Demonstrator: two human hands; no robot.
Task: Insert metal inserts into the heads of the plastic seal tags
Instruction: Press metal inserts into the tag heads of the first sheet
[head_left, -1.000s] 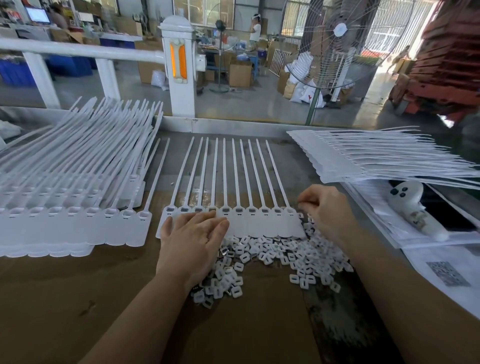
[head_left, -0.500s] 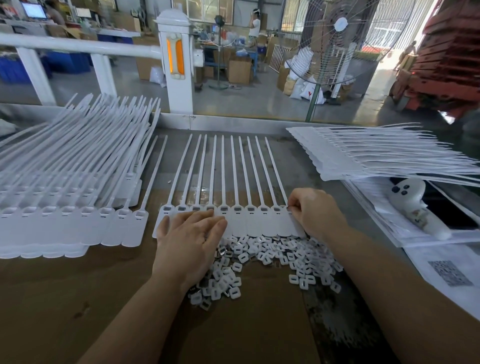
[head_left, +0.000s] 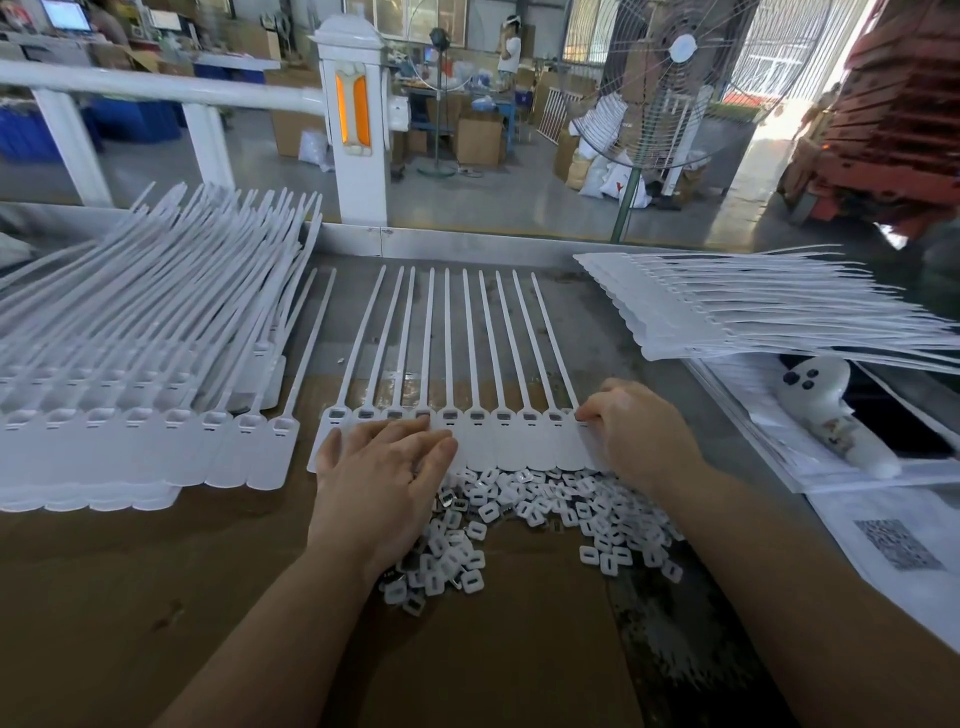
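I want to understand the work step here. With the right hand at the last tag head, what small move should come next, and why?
Probably the right hand should press its pinched insert down into the rightmost head of the tag row. Its fingertips are already at that head, and the left hand lies flat on the row, steadying it. The insert itself is hidden by the fingers.

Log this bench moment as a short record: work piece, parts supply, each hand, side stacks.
work piece: joined row of white plastic seal tags, tails pointing away
parts supply: loose pile of small white and metal inserts just in front of the row
left hand: fingers straight, flat on the row's left end
right hand: fingers curled at the rightmost tag head
side stacks: white tag stack at left; another at right
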